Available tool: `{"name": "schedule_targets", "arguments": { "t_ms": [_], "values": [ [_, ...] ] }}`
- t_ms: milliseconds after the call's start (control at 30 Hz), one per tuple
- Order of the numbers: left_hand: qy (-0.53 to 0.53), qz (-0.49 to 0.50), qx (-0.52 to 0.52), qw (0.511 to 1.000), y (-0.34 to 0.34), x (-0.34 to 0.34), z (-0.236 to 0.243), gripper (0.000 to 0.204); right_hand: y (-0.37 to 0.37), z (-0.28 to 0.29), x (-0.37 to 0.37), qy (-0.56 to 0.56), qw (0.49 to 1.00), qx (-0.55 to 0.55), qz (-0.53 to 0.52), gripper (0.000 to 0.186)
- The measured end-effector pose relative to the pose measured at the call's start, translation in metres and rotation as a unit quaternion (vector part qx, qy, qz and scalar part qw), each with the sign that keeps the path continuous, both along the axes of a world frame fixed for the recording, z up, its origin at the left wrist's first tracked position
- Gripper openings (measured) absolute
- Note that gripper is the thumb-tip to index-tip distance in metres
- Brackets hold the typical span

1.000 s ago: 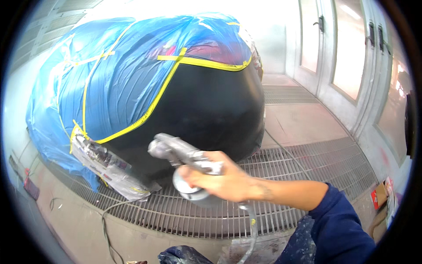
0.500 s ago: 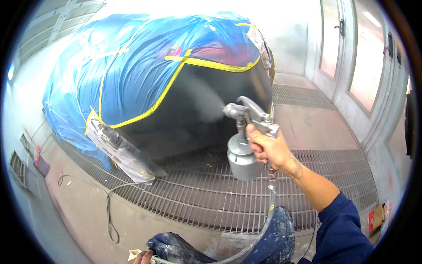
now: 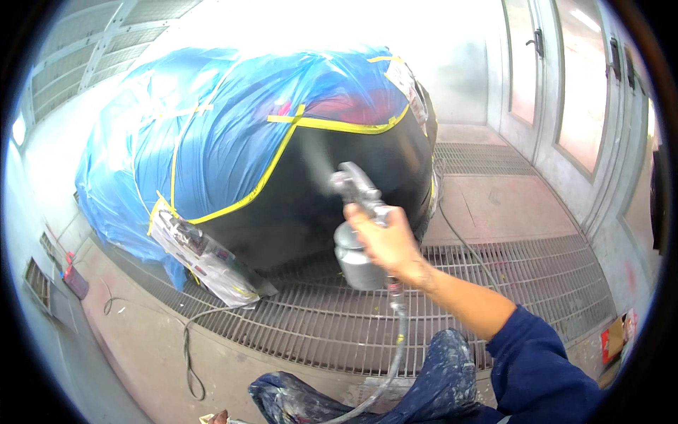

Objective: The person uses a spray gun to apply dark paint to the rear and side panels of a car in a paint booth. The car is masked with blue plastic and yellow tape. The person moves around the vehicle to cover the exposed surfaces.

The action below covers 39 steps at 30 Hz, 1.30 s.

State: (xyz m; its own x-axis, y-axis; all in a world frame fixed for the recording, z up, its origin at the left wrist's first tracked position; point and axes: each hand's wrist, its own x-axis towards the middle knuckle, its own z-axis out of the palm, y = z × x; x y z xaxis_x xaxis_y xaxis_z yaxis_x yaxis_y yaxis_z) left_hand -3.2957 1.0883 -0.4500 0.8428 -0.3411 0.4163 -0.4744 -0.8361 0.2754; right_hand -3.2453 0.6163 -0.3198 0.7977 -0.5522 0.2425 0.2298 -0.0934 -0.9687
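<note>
My right hand (image 3: 387, 240) is wrapped round the grip of a metal spray gun (image 3: 358, 187). A silver paint cup (image 3: 358, 263) hangs under the gun. Pale mist leaves its nozzle toward a black car body panel (image 3: 272, 222), and the gun stays apart from the panel. From the gun's grip an air hose (image 3: 401, 339) curves down across my legs to the lower edge. There my left hand (image 3: 220, 417) shows only in part, its fingers closed on the hose beside something cream-coloured. Blue plastic sheeting (image 3: 212, 134) covers the car above the panel, edged with yellow masking tape (image 3: 244, 203).
Clear film and paper wrap a lamp area (image 3: 205, 251) at the panel's left. Floor grating (image 3: 522, 275) runs beneath the car. A loose cable (image 3: 187, 353) lies on the left floor. Glazed doors (image 3: 579, 85) line the right, and a cardboard box (image 3: 613, 343) stands at lower right.
My right hand has moved left with the spray gun, and the gun is tilted more. The view has shifted, so the car sits lower. Less of my left hand shows.
</note>
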Motion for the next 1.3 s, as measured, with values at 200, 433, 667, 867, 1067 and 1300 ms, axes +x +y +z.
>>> {"name": "schedule_targets", "arguments": {
  "t_ms": [200,433,667,867,1067,1300],
  "values": [
    [-0.013,0.056,0.029,0.998,0.008,-0.025,0.016,0.037,0.034,0.02,0.065,0.012,0.987,-0.093,0.129,0.046],
    [-0.03,0.042,0.002,0.999,-0.033,-0.044,0.025,0.037,-0.037,0.049,0.039,-0.021,0.991,0.059,0.117,0.041],
    [-0.065,0.011,0.004,0.998,-0.066,-0.045,0.03,0.041,-0.114,0.034,-0.048,-0.021,0.98,0.189,0.058,0.035],
    [0.053,0.0,0.025,0.998,-0.089,-0.04,0.039,0.038,-0.117,0.002,-0.118,-0.052,0.989,0.139,0.018,0.042],
    [0.011,-0.245,0.065,0.967,-0.159,-0.059,0.047,0.031,-0.132,0.017,-0.103,0.003,0.953,0.004,0.303,0.019],
    [0.044,-0.288,0.076,0.954,-0.224,-0.068,0.065,0.022,-0.188,0.015,-0.063,0.093,0.968,0.003,0.232,0.043]
  ]
}}
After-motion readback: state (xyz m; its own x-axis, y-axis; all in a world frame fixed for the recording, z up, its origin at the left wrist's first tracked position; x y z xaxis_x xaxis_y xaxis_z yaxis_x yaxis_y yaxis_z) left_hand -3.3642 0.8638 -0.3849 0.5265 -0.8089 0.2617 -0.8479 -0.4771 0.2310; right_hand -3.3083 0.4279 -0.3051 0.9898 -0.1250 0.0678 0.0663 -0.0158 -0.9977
